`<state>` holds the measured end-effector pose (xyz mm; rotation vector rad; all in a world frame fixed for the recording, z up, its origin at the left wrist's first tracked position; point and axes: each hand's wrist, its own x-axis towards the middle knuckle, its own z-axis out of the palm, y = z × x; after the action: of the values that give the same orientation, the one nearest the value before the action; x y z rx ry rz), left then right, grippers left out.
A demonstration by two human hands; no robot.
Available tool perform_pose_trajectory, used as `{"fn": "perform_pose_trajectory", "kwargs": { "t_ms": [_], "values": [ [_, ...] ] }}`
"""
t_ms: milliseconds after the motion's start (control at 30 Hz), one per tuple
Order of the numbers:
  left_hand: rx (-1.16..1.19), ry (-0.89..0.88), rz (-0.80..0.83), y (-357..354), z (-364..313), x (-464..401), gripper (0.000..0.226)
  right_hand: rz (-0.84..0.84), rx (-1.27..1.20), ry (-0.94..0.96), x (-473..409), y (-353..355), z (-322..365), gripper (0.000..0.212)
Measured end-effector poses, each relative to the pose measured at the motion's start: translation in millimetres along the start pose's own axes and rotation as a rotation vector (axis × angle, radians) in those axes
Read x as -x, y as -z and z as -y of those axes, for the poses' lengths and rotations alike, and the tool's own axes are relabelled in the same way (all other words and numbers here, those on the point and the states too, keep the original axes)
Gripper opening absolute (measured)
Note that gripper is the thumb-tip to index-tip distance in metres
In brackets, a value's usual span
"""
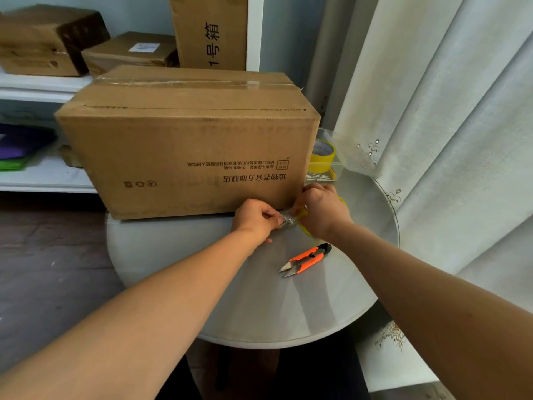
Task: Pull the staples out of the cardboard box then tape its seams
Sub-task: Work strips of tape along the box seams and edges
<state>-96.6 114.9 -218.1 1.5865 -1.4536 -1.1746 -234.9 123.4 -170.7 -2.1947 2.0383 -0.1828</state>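
A large brown cardboard box (184, 145) with upside-down print stands on a round grey table (259, 307). Clear tape runs along its top seam. At the box's lower right corner, my left hand (253, 219) pinches the free end of clear tape (287, 220). My right hand (323, 210) grips a tape roll with a yellow core, mostly hidden under the hand. The two hands are close together, just in front of the box's bottom edge.
Orange-handled snips (307, 259) lie on the table near my right forearm. A second yellow tape roll (321, 155) sits in a clear tray behind the box. Shelves with more boxes (129, 51) stand on the left. A white curtain (447, 125) hangs on the right.
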Motion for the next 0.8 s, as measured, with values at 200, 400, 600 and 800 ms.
{"fn": "perform_pose_trajectory", "kwargs": {
  "t_ms": [200, 400, 600, 800],
  "values": [
    [0.066, 0.062, 0.038, 1, -1, -4, 0.006, -0.041, -0.032, 0.044, -1, -7, -3, 0.026],
    [0.082, 0.087, 0.080, 4, -4, -6, 0.005, -0.063, -0.048, 0.095, -2, -12, -8, 0.025],
    [0.098, 0.105, 0.097, 4, -6, -4, 0.009, -0.088, -0.010, 0.136, 6, -7, -7, 0.022],
    [0.098, 0.128, 0.083, 3, -7, -4, 0.008, -0.109, 0.010, 0.188, 15, -7, -9, 0.023]
  ]
}}
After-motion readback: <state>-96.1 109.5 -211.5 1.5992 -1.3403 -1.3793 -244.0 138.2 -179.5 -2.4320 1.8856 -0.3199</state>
